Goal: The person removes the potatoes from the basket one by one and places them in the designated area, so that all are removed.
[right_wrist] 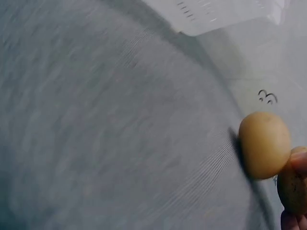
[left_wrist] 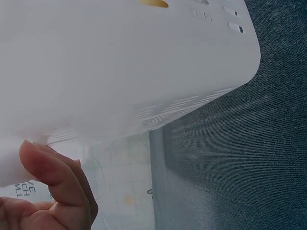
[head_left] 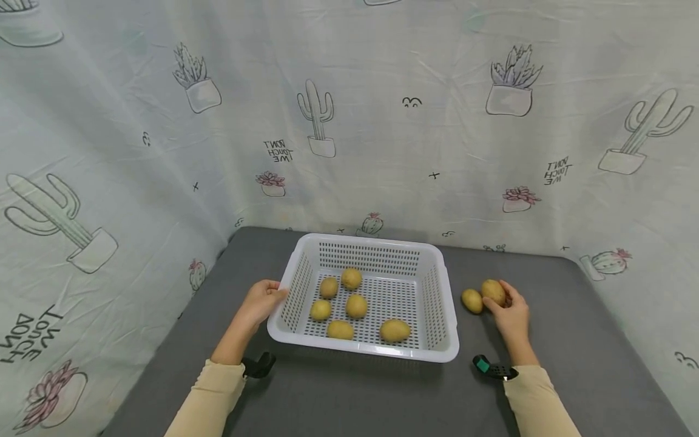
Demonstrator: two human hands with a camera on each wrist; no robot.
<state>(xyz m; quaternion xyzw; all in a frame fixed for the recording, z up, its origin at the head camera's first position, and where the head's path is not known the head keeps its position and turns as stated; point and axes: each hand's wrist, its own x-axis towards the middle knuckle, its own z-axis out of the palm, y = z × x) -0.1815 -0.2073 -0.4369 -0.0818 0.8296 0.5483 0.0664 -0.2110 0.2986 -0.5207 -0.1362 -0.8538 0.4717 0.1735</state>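
A white plastic basket with slotted walls stands on the grey table and holds several yellow potatoes. At its left side, my left hand grips the rim; the left wrist view shows curled fingers at the edge of the white wall. To the right of the basket, my right hand holds a potato between thumb and fingers. A smaller potato lies right beside it on the table. In the right wrist view the held potato is partly cut off by the frame edge.
The grey table reaches back to a hanging cloth printed with cactus drawings, which also runs along both sides. Black wrist straps sit at both cuffs.
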